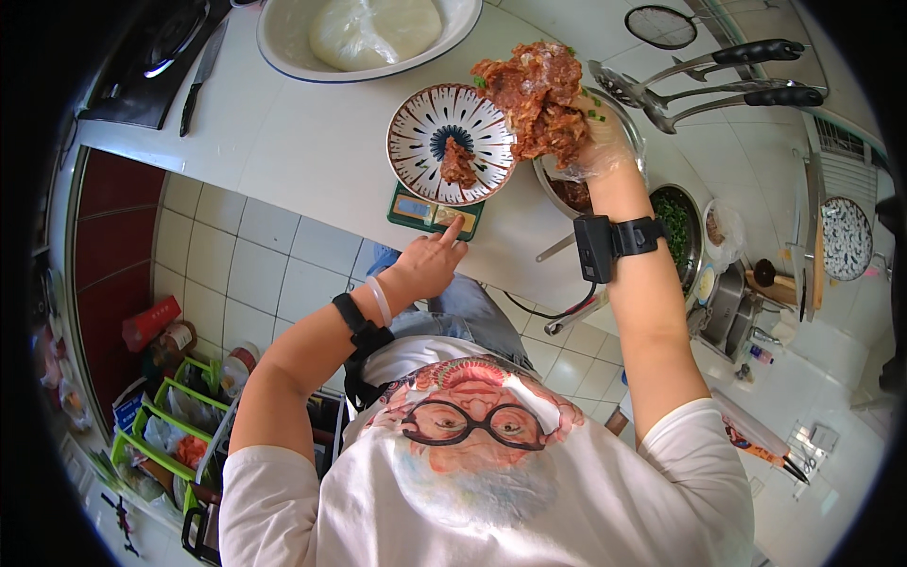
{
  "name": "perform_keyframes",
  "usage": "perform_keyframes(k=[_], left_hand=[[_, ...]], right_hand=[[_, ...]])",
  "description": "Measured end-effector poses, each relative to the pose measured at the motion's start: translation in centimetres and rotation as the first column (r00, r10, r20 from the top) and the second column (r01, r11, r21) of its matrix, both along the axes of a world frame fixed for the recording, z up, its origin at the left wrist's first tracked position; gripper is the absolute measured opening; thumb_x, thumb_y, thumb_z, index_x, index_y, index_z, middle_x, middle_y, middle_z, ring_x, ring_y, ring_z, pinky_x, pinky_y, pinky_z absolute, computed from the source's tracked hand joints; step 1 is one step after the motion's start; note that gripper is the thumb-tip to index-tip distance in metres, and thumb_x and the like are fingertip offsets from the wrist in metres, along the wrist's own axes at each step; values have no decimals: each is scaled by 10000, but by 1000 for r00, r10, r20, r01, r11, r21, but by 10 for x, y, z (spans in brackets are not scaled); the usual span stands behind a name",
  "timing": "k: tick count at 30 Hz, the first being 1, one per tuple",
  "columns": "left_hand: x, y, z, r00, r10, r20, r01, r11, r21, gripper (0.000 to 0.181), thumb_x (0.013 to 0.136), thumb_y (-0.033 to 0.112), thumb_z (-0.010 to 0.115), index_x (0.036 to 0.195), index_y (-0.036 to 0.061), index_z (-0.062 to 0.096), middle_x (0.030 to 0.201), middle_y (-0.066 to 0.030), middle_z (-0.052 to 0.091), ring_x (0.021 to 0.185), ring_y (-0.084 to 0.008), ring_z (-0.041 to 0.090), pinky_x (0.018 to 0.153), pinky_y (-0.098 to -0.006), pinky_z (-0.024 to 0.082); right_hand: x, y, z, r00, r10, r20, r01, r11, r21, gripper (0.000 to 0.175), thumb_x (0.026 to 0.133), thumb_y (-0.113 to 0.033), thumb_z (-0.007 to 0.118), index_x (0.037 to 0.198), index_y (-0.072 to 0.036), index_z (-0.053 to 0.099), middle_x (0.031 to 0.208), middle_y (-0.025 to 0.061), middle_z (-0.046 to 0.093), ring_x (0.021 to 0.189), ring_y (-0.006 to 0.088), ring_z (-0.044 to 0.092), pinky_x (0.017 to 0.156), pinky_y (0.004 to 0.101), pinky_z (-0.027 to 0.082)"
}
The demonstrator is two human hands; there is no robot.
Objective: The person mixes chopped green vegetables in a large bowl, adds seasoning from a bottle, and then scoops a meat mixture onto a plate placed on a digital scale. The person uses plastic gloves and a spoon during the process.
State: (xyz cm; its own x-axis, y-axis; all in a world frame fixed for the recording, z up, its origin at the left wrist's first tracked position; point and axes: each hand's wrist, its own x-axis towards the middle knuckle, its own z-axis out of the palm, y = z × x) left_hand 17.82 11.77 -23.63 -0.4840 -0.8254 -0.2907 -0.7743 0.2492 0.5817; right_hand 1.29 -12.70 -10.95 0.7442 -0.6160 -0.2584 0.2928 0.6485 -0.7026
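Observation:
My right hand (604, 145), in a clear plastic glove, holds a big clump of minced meat (542, 92) with bits of green onion. The clump hangs beside and partly over the right rim of a patterned plate (411, 142). On that plate lies a small lump of minced meat (458, 164). The plate rests on a green kitchen scale (398, 221) with a display. My left hand (429, 264) is bare and empty, its index finger touching the scale's front panel. Behind my right hand, a metal bowl (553, 186) with more meat is partly hidden.
A large enamel basin (283, 53) with covered dough (375, 32) stands at the back. A knife (202, 78) lies at the left near a stove (152, 57). Chopped greens fill a bowl (673, 227) at the right, before a sink (730, 319). Ladles (708, 103) are at the upper right.

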Motion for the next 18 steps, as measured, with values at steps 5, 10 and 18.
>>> perform_keyframes(k=[5,10,18], left_hand=[[-2,-1,-4,1000,-6,18,7,1000,-24,462,763,149,717,1165,34,518,1523,-281,261,1102,-372,608,867,-441,521],[-5,-4,-3,999,20,34,-21,1000,21,454,766,157,717,1154,30,519,1523,-282,261,1061,-372,631,853,-439,525],[-4,-15,8,996,89,4,-88,990,112,472,763,172,704,1164,11,513,1503,-241,338,920,-373,671,826,-447,530]], right_hand=[[-8,-4,-2,999,-46,-1,46,997,63,495,843,-78,672,1314,-18,532,1213,118,636,1043,236,656,868,363,561],[-25,-5,8,969,-235,-77,236,972,-7,445,843,-74,664,1269,5,562,1185,125,648,1028,244,662,867,376,563],[-43,2,13,911,-344,-227,351,936,-8,427,826,-81,689,1233,1,591,1158,112,661,1024,240,662,853,370,565]])
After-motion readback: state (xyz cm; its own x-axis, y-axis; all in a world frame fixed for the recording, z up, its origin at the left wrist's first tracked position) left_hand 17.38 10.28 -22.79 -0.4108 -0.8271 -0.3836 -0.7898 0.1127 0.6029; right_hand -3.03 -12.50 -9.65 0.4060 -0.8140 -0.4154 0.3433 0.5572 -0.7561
